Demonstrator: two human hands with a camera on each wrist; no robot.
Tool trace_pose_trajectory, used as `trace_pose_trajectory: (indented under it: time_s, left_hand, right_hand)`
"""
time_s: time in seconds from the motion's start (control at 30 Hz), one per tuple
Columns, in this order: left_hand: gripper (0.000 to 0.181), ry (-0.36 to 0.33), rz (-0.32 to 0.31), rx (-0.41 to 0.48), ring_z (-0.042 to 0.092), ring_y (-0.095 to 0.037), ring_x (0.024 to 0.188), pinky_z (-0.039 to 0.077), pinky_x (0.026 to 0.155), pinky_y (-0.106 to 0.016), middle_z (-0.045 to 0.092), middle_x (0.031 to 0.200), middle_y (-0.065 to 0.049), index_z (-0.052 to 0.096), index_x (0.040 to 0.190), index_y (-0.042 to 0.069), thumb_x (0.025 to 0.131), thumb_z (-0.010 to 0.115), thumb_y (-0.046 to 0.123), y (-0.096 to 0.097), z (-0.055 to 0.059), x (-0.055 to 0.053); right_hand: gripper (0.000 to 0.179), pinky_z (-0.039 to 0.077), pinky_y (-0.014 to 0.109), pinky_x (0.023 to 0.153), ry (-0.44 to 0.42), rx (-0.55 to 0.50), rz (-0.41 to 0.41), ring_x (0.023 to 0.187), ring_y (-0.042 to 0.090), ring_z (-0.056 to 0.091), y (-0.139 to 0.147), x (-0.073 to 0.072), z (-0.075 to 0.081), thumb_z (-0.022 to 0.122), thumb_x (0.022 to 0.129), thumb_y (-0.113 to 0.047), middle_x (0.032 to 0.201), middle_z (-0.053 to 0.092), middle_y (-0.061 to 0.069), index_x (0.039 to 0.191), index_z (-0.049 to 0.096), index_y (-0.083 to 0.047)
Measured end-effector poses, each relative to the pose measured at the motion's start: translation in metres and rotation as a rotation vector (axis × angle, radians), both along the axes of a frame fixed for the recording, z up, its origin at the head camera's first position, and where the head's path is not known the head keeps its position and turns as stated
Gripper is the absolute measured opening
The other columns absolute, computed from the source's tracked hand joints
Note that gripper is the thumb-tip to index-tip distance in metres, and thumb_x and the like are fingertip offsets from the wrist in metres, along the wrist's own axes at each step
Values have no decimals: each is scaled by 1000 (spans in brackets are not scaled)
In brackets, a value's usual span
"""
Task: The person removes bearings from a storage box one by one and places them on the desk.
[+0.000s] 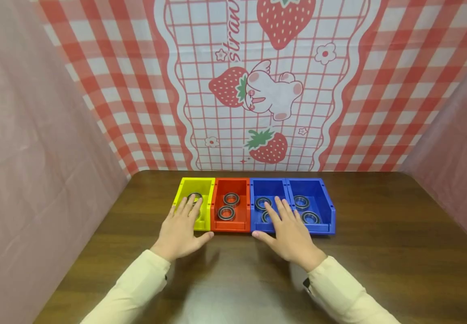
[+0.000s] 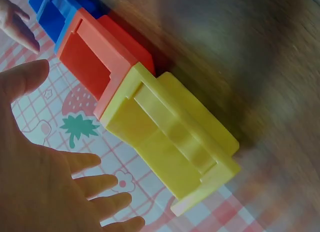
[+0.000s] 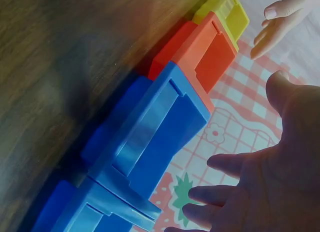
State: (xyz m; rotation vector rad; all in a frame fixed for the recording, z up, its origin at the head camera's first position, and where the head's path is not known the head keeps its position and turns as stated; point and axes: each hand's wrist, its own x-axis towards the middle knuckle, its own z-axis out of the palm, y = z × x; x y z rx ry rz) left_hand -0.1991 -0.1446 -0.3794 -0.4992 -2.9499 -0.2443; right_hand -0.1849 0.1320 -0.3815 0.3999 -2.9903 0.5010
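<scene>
My left hand (image 1: 179,233), fingers spread and straight, hovers by the front of the yellow bin (image 1: 202,183) and partly hides a bearing (image 1: 194,196) in it. Over the front of the left blue bin (image 1: 267,184) is my right hand (image 1: 292,234), also spread and holding nothing. Behind its fingers lie two ball bearings, one (image 1: 263,203) showing more than the other. Between the hands, the red bin (image 1: 231,185) holds two bearings (image 1: 226,213). Two more bearings (image 1: 301,202) lie in the right blue bin (image 1: 307,185). Both wrist views show extended fingers apart from the bins.
The bins stand side by side in a row on a brown wooden table (image 1: 379,234). Behind it hangs a red checked cloth (image 1: 233,117) with strawberries. Pink curtains (image 1: 34,157) flank the left and right sides.
</scene>
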Motion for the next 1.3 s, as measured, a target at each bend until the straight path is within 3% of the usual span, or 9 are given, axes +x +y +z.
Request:
trace_pose_trajectory:
  time_s: [0.53, 0.73, 0.97, 1.3]
  left_hand:
    - [80, 9, -46, -45, 35, -43, 140, 32, 112, -57, 34, 153, -20, 37, 147, 9, 84, 60, 52, -16, 12, -5]
    - [79, -15, -76, -30, 35, -44, 139, 32, 112, -56, 35, 153, -21, 37, 147, 8, 84, 61, 50, -19, 11, -10]
    - [78, -31, -111, -90, 39, -43, 138, 34, 112, -54, 38, 151, -21, 39, 146, 8, 83, 62, 49, -22, 20, -16]
    - [67, -27, -191, -121, 50, -39, 129, 47, 99, -54, 48, 143, -19, 45, 141, 9, 86, 63, 43, -27, 25, -21]
  right_hand:
    - [82, 19, 62, 116, -10, -6, 41, 148, 42, 16, -9, -3, 15, 58, 86, -58, 158, 22, 21, 149, 35, -11]
    - [80, 20, 61, 116, -15, 1, 61, 148, 41, 18, -12, -9, 17, 58, 87, -57, 158, 23, 21, 148, 37, -10]
    - [82, 21, 59, 116, -20, 33, 84, 148, 39, 20, -17, -18, 25, 58, 86, -58, 158, 25, 19, 148, 36, -9]
    - [81, 23, 57, 116, -17, 7, 112, 149, 37, 19, -22, -25, 35, 62, 86, -54, 159, 23, 18, 147, 37, -7]
